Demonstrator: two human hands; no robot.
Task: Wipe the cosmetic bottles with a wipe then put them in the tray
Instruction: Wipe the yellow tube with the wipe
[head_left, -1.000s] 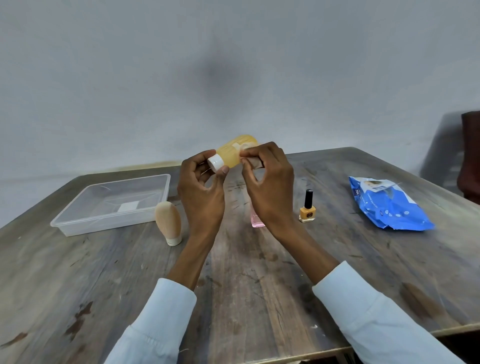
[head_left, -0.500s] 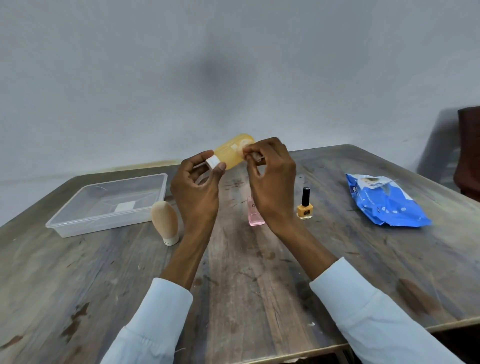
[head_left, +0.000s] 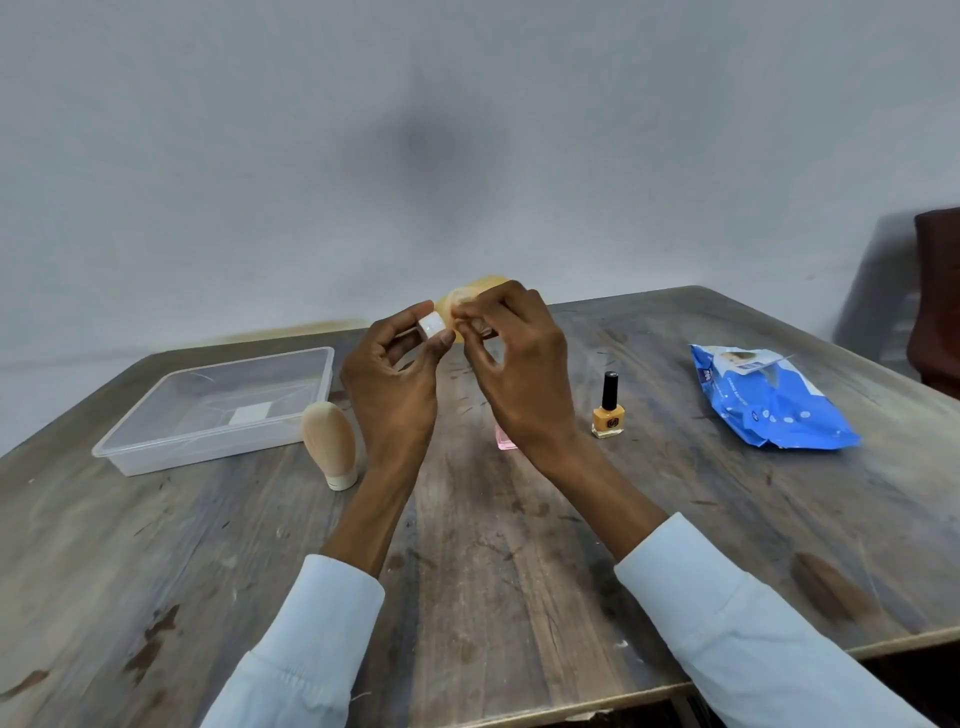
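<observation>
You've got the yellow bottle (head_left: 475, 291) up off the tabletop (head_left: 519, 545), long axis tilted, cap end low-left. Your left hand (head_left: 395, 379) pinches the white cap (head_left: 431, 326); right hand (head_left: 519, 374) pinches a small wipe (head_left: 460, 301) vs. the body. Tray (head_left: 156, 447) sits to your left, w/ the left hand nearer, so drop-off likely goes that way.

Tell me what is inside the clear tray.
The clear tray holds no bottles; only a white rectangular patch shows at its bottom, sticker or paper, unclear. None of its interior is covered.
</observation>
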